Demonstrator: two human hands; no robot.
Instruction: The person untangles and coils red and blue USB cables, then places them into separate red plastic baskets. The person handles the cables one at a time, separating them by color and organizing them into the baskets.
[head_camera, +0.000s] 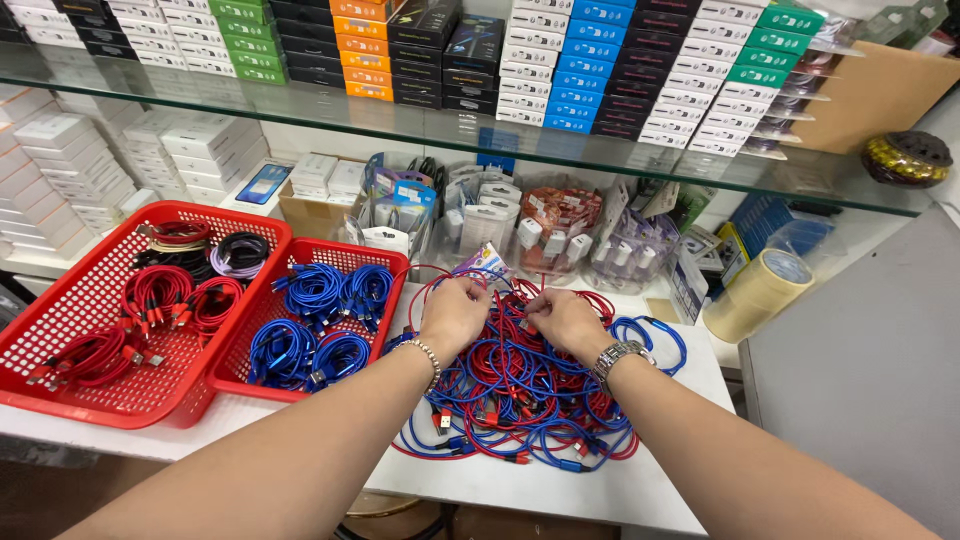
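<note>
Though half-hidden, fingers (468, 293) seemingly on cables (520, 398)

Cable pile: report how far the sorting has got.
Done: coiled red cables lie in the large red basket, coiled blue ones in the smaller red basket. In hand: the left hand and right hand pinch a red cable atop the tangled pile of red and blue cables. Left: most of that pile, loose on the white table.

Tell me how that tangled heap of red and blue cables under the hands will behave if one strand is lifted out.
Probably floppy: the cable heap lies in loose, sagging loops on the white table. Likely to snag and drag neighbours, since red and blue strands cross everywhere beneath the left hand and right hand. Unlikely to roll away.
</note>
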